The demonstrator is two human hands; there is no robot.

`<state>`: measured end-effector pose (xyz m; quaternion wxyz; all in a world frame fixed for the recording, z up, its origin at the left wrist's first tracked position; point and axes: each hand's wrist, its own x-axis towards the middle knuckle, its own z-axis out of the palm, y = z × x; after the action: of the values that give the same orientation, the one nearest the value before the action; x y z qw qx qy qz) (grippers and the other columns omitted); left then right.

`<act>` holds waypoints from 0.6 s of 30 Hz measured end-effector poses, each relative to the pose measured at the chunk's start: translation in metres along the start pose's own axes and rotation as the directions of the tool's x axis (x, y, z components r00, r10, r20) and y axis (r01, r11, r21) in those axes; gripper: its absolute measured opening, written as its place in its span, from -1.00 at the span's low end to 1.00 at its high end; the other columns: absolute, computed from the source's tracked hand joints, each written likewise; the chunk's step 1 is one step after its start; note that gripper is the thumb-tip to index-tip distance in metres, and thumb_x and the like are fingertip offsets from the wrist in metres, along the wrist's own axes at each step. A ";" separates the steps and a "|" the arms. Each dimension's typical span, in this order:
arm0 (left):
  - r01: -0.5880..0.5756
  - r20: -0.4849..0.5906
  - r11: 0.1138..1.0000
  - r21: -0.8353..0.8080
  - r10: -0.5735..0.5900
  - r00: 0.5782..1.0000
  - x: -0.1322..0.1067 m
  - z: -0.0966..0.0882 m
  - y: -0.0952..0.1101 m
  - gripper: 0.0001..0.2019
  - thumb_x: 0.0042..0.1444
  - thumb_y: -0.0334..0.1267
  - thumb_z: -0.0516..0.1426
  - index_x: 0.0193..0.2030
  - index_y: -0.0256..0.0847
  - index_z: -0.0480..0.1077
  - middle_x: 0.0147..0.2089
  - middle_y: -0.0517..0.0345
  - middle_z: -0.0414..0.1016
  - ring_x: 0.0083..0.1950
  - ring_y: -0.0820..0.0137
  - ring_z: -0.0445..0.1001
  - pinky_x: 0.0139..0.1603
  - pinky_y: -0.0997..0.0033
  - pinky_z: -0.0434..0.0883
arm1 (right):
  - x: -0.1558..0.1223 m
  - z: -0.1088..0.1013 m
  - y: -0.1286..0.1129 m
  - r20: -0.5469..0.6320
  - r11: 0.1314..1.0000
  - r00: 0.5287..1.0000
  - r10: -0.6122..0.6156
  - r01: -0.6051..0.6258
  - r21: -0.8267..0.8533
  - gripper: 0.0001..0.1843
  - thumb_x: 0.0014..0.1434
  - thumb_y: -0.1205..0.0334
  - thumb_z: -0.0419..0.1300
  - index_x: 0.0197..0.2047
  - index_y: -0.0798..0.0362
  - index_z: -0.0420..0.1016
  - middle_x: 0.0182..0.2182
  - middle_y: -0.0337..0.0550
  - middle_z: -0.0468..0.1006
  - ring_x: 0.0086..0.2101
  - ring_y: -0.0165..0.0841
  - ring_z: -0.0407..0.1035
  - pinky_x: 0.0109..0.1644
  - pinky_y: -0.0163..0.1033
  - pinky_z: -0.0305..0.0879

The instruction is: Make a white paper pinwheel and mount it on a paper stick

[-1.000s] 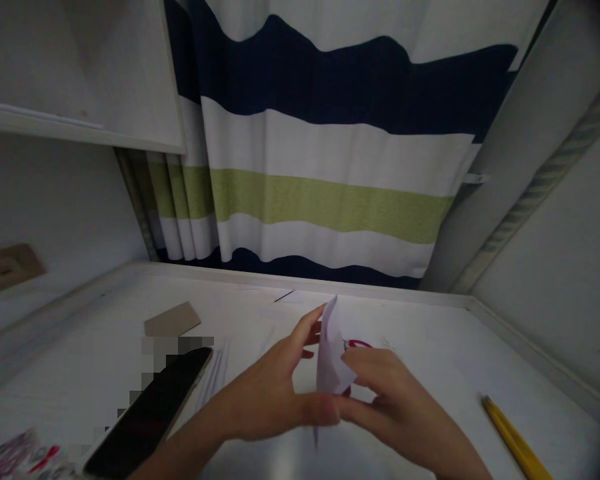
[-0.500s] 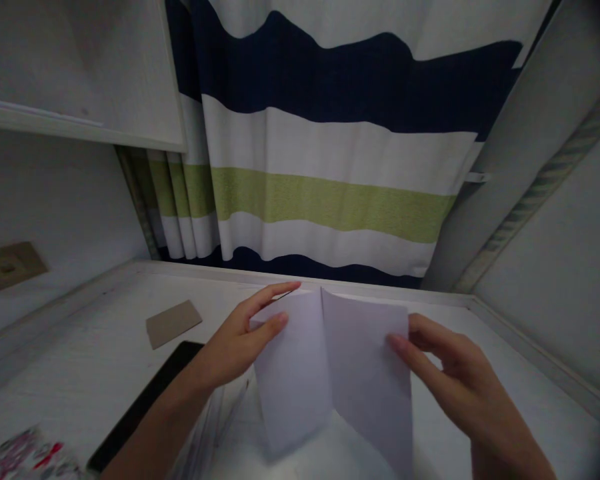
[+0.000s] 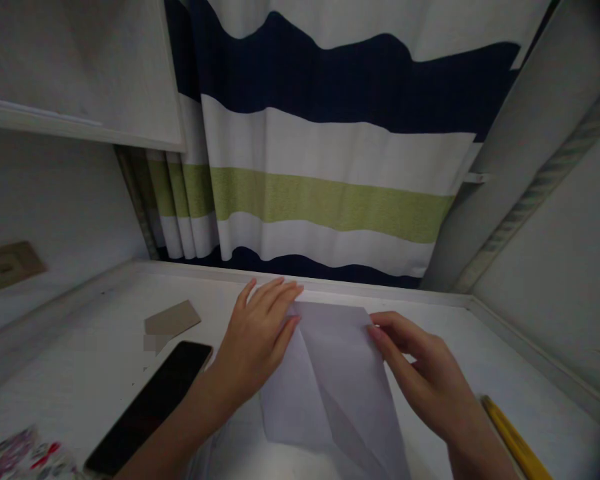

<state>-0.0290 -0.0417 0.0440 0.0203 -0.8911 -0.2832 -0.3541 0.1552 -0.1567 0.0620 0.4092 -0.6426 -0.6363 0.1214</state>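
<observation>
A folded sheet of white paper (image 3: 350, 360) stands tilted above the desk, its crease running down from the upper left. My left hand (image 3: 260, 333) grips its top left, thumb on the near side and fingers stretched behind the edge. With thumb and fingertips, my right hand (image 3: 410, 360) pinches the upper right corner. The right panel slants over the left one, and its lower end runs out of view at the bottom. Under my left forearm lies a black phone (image 3: 155, 400), partly covered.
A grey-brown card (image 3: 173, 319) rests at the back left of the white desk (image 3: 95, 313). Patterned plastic packets (image 3: 25, 457) lie in the bottom left corner. Beside my right forearm is a long yellow object (image 3: 515, 437). A striped curtain (image 3: 330, 200) hangs behind.
Both hands have drawn closer together, and the right panel has swung left toward the left panel. My left hand has turned more palm-down. The yellow object has come into view.
</observation>
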 end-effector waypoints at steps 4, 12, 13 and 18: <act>0.015 0.133 0.996 -0.089 -0.003 0.991 -0.001 -0.006 0.000 -0.87 0.16 -0.32 -0.07 -0.24 -0.19 0.27 -0.24 0.20 0.44 -0.16 0.40 0.36 0.11 0.16 0.02 | 0.001 0.000 0.002 0.012 0.999 1.000 -0.016 0.017 -0.034 -0.78 0.19 0.17 -0.07 -0.15 0.02 0.29 -0.44 -0.18 0.47 -0.40 -0.35 0.37 -0.56 -0.40 0.26; 0.015 0.298 0.984 -0.176 0.039 0.954 0.001 -0.008 0.006 -0.83 0.17 -0.29 -0.08 -0.32 -0.18 0.30 -0.35 0.24 0.43 -0.29 0.41 0.36 -0.13 0.27 0.18 | 0.010 0.022 0.008 -0.147 0.857 0.957 -0.249 0.148 -0.493 -0.59 0.10 0.32 0.02 0.05 0.13 0.15 -0.09 0.08 0.38 -0.10 -0.14 0.26 -0.07 0.03 0.21; 0.006 0.308 0.983 -0.185 0.052 0.950 0.000 -0.008 0.009 -0.84 0.17 -0.29 -0.07 -0.32 -0.17 0.31 -0.35 0.24 0.44 -0.29 0.41 0.36 -0.12 0.27 0.18 | 0.011 0.028 0.005 -0.116 0.820 0.937 -0.328 0.221 -0.528 -0.58 0.09 0.36 0.02 0.05 0.14 0.16 -0.05 0.09 0.35 -0.05 -0.13 0.21 -0.01 0.06 0.14; -0.020 0.336 0.983 -0.185 0.082 0.938 -0.005 -0.009 0.018 -0.87 0.15 -0.30 -0.04 -0.30 -0.17 0.32 -0.33 0.21 0.45 -0.28 0.40 0.36 -0.08 0.26 0.17 | 0.007 0.047 -0.007 0.055 0.798 0.898 -0.437 0.416 -0.436 -0.71 0.10 0.46 -0.02 -0.13 0.03 0.33 -0.30 -0.15 0.52 -0.24 -0.27 0.33 0.10 0.08 -0.04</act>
<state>-0.0279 -0.0613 0.0508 -0.1000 -0.9442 -0.2262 -0.2174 0.1194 -0.1337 0.0395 0.2866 -0.5606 -0.7651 -0.1350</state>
